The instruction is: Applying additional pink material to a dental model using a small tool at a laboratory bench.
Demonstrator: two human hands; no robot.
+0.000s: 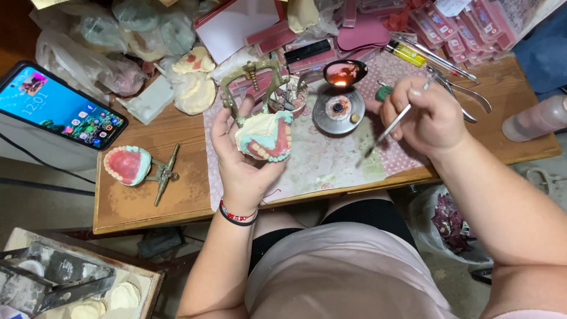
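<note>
I see the worn wooden desk [177, 195] w/ a small lit burner flame [341, 82] just beside the work: risk is heat or a slip. Left hand [242, 153] is clamped on the brass articulator w/ pink-and-teal wax denture [266, 134]; right hand [428, 115], apart, pinches a thin metal wax tool [393, 124].

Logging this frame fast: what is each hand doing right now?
Left hand: closed around a denture model on a metal articulator.
Right hand: closed on a thin metal tool, tip pointing down at the mat.
</note>
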